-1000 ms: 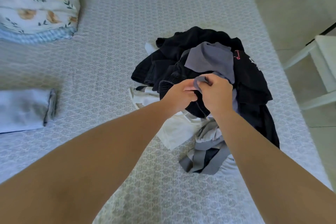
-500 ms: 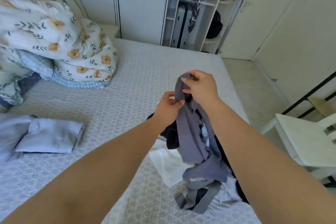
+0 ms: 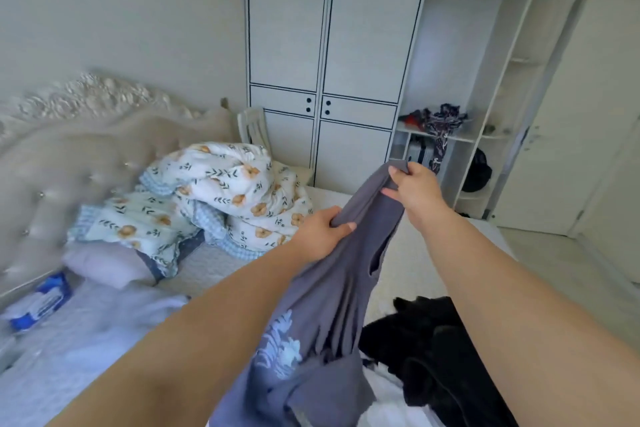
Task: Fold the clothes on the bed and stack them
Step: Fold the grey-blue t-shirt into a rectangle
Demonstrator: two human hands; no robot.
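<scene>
A grey-purple garment (image 3: 332,291) with a pale print hangs in the air above the bed (image 3: 214,270). My right hand (image 3: 414,189) pinches its top edge, held high and far. Lower and nearer, my left hand (image 3: 322,234) grips the cloth along the same edge. The fabric drapes down between my forearms toward the bottom of the view. A heap of black clothes (image 3: 429,347) lies on the bed at the lower right, with a strip of white cloth (image 3: 384,388) beside it. Pale clothes (image 3: 79,326) lie blurred at the left.
A bundled floral duvet (image 3: 221,198) and a pillow (image 3: 107,265) sit by the tufted headboard (image 3: 52,163). A blue-and-white pack (image 3: 41,302) lies at the left edge. Beyond the bed stand a white wardrobe (image 3: 332,55), open shelves (image 3: 450,139) and a chair (image 3: 254,126).
Both hands have lifted the grey garment up out of the pile and spread apart, the right hand going higher. My head has tilted up from the bed toward the wardrobe.
</scene>
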